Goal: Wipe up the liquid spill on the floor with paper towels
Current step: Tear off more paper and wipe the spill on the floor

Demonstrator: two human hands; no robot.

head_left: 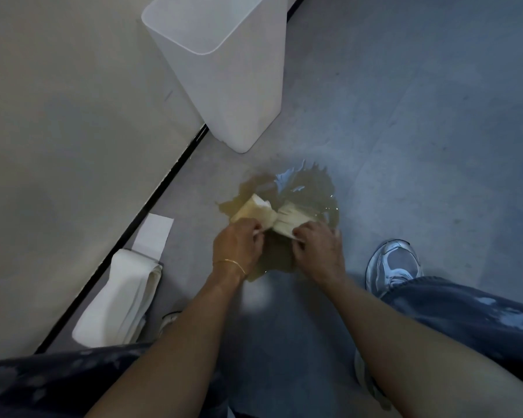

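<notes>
A yellowish liquid spill [308, 191] spreads over the grey floor in front of me. On its near half lies a soaked, bunched paper towel [271, 217], stained yellow. My left hand [239, 245] pinches the towel's near left edge. My right hand [319, 248] pinches its near right edge. Both hands sit low over the wet patch, which also reaches under them toward me.
A tall white bin [224, 67] stands just beyond the spill, by the wall [58, 116]. A stack of clean paper towels [118, 300] and a loose sheet [153, 236] lie along the wall's dark base strip at left. My shoe [394, 263] is right of the spill.
</notes>
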